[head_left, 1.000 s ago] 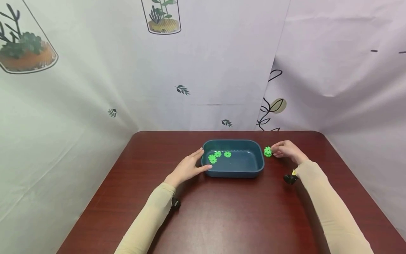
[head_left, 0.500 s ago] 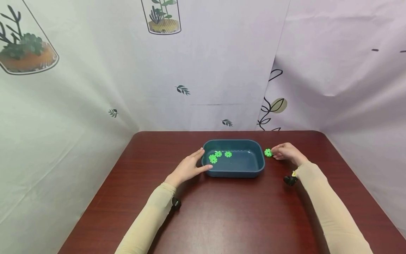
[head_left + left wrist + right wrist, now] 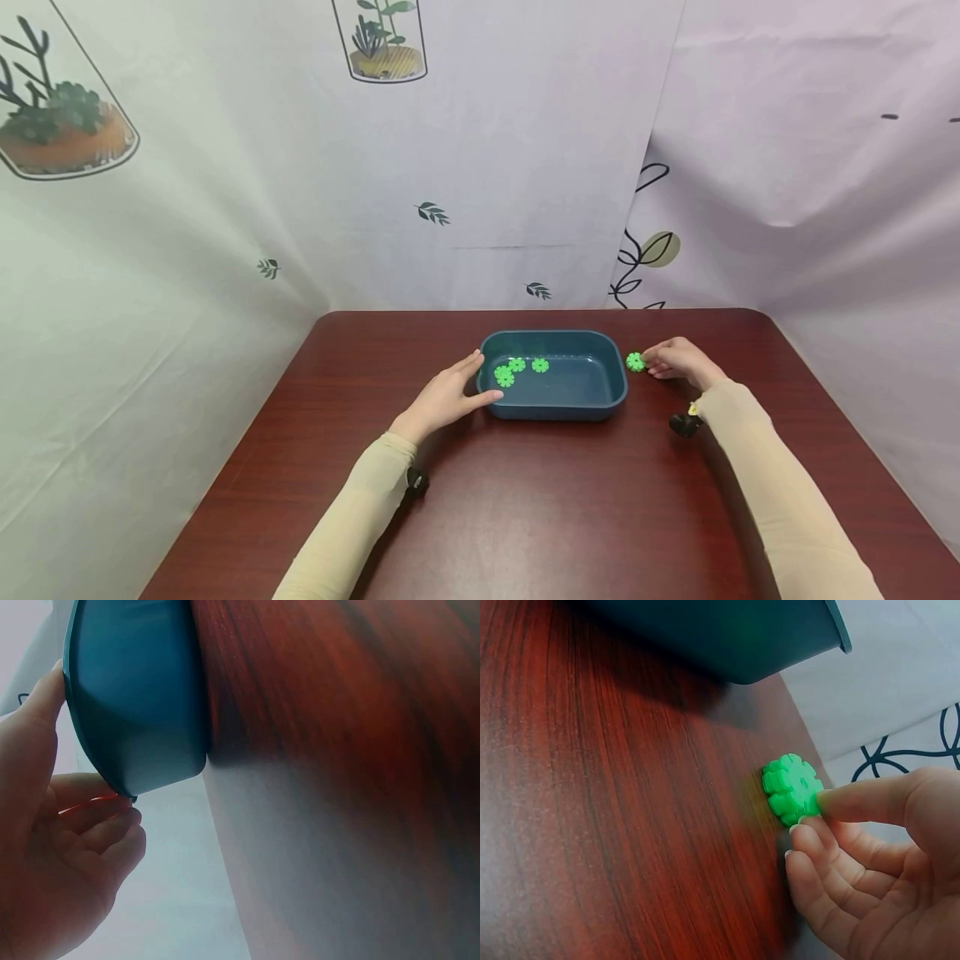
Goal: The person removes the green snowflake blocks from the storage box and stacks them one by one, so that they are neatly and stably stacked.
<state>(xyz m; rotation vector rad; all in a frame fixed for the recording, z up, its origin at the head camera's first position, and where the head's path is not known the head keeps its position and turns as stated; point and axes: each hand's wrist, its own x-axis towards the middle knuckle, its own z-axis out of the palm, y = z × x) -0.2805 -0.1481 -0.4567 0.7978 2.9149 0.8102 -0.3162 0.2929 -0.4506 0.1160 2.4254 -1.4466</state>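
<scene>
My left hand (image 3: 442, 398) rests at the left end of a dark teal plastic tub (image 3: 558, 413), thumb on the front rim and fingers at the left side. In the left wrist view its fingertips touch the rim of the tub (image 3: 142, 697). Right of the tub, my right hand (image 3: 681, 360) pinches the edge of bright green notched discs (image 3: 635, 362). The right wrist view shows the discs (image 3: 795, 789) stacked, close over the table, thumb and fingertips at their near edge. Several similar green discs (image 3: 505, 377) lie in the tub's left half.
The tub stands on a dark red-brown wooden table (image 3: 555, 500) near its back edge. Behind and beside the table hangs a pale printed cloth (image 3: 487, 167). A small black device (image 3: 684, 423) sits under my right wrist, another (image 3: 417, 482) under my left.
My right hand has lowered a green disc slightly, so the two discs that showed one above the other now look like one stack. My left hand stays on the tub.
</scene>
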